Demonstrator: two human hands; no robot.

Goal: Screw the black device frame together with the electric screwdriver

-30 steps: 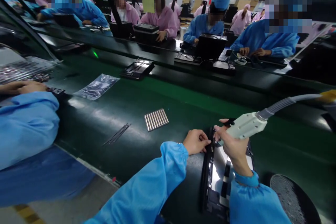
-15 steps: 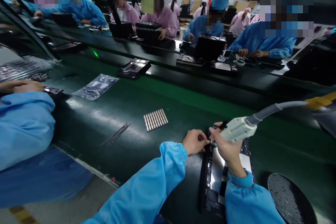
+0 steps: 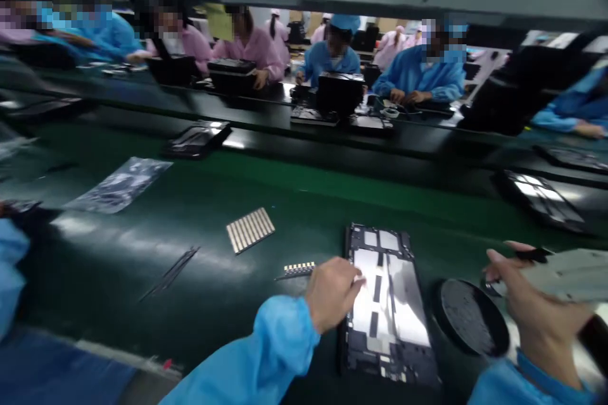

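An opened tablet-like device [image 3: 411, 304], black-framed with silvery panels inside, lies flat before me. My left hand [image 3: 335, 294] is at its left edge, fingers curled and thumb drawn in; whatever lies between the fingertips is hidden. Away to the right, my right hand [image 3: 541, 313] is wrapped around a pale electric screwdriver [image 3: 570, 275], partly cut off by the frame. Between the device and this hand sits a round black dish [image 3: 472, 316] of tiny grey pieces. A small strip of light pads [image 3: 298, 269] lies just left of my left hand.
A striped pad sheet [image 3: 250, 230], thin dark strips [image 3: 171, 273] and a clear plastic bag [image 3: 121, 185] lie to the left. Other devices [image 3: 197, 138] [image 3: 541, 199] rest farther back. Several co-workers sit opposite; a blue sleeve [image 3: 12, 272] shows at left.
My right hand has carried the electric screwdriver off the device to the right. My left hand has drawn back along the left edge. The view has turned right, and the pad strip is now visible.
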